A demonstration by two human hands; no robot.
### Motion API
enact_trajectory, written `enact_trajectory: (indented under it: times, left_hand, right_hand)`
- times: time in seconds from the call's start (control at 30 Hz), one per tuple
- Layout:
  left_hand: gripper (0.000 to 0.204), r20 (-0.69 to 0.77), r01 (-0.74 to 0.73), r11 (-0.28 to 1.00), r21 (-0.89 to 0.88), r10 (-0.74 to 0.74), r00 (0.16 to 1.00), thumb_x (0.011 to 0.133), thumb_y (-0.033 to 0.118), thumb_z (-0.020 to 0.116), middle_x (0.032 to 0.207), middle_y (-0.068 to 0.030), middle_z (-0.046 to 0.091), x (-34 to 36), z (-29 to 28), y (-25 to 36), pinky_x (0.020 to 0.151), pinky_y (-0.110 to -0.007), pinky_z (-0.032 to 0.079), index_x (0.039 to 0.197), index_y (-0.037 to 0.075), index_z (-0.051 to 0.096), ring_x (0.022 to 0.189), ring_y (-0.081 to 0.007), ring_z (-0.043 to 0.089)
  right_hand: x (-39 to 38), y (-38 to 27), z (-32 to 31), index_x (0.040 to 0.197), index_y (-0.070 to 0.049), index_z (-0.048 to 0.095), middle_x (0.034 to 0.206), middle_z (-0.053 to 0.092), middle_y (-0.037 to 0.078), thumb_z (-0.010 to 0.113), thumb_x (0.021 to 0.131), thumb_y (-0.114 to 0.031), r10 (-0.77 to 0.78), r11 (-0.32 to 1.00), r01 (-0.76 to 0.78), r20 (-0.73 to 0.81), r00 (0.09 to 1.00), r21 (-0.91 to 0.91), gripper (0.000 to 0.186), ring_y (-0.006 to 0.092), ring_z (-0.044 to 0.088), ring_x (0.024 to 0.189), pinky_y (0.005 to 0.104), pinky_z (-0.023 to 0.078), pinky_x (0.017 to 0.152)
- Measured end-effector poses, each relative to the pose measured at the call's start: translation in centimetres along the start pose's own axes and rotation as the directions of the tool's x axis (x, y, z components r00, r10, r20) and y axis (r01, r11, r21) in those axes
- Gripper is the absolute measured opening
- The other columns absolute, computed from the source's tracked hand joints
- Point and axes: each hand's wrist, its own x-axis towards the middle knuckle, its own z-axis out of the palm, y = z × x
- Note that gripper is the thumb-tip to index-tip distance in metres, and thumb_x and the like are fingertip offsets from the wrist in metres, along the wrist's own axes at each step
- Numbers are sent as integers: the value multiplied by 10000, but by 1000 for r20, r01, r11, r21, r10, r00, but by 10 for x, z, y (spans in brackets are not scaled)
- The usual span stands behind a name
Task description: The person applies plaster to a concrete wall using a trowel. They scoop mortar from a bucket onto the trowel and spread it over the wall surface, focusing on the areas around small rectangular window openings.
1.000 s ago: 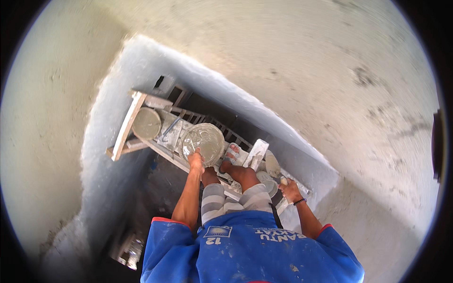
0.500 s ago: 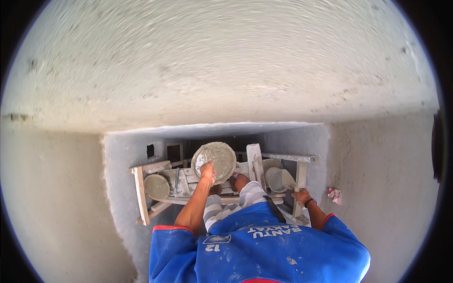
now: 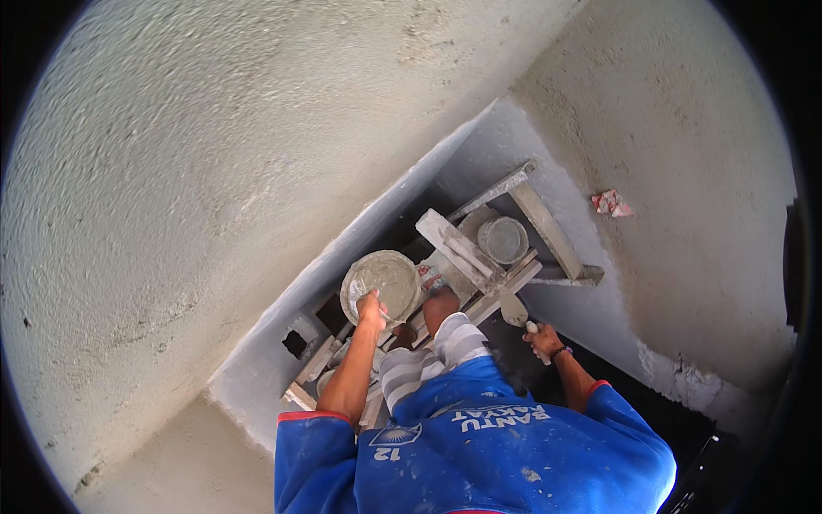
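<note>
My left hand [image 3: 371, 310] is closed on the handle of a round bucket [image 3: 394, 278] of wet grey mortar, lifted over my legs. My right hand [image 3: 541, 343] grips a trowel [image 3: 514, 310] by its pale handle, its mortar-smeared blade pointing up and left. My bare legs [image 3: 441, 304] and one sandalled foot show beyond my left hand on a scaffold of rough planks [image 3: 505, 291]. A smaller pale bucket [image 3: 503, 242] stands on the scaffold beside a white-crusted board [image 3: 458, 248]. Another container at the lower left is mostly hidden by my left arm.
Plastered walls [image 3: 188, 171] surround me, with a bare band [image 3: 565, 214] behind the scaffold and a small square hole [image 3: 296, 344] at the left. A wooden frame [image 3: 548, 227] forms the scaffold's right end. Crumpled red-and-white litter [image 3: 610, 203] shows at the right. Below lies a dark drop [image 3: 616, 377].
My view has swung round to the right across the shaft. The bucket stays in my left hand; my right hand still holds the trowel, its blade now beside the scaffold planks.
</note>
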Motion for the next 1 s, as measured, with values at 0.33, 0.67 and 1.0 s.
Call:
enact_trajectory:
  times: [0.33, 0.67, 1.0]
  left_hand:
    - [307, 25, 58, 959, 276, -68, 997, 852, 262, 654, 877, -71, 550, 34, -7, -20, 557, -329, 425, 1074, 62, 583, 629, -165, 484]
    - [403, 135, -9, 890, 456, -59, 989, 836, 231, 681, 915, -84, 555, 44, 21, -65, 509, -286, 386, 1124, -3, 523, 614, -157, 473]
    - [280, 211, -97, 827, 553, -26, 977, 877, 217, 616, 807, -34, 531, 55, 16, -91, 586, -286, 381, 1058, 17, 540, 622, -123, 445]
  right_hand:
    - [-90, 142, 79, 864, -78, 517, 577, 459, 24, 647, 807, -117, 382, 821, -332, -16, 924, 465, 148, 152, 452, 425, 323, 380, 369]
    - [-112, 184, 148, 991, -80, 512, 616, 501, 43, 639, 815, -142, 373, 799, -300, -38, 927, 522, 226, 153, 498, 461, 313, 417, 397]
    - [72, 134, 182, 958, 1, 627, 889, 676, 222, 675, 716, -189, 12, 995, 11, -238, 971, 98, 311, 383, 659, 857, 434, 523, 753]
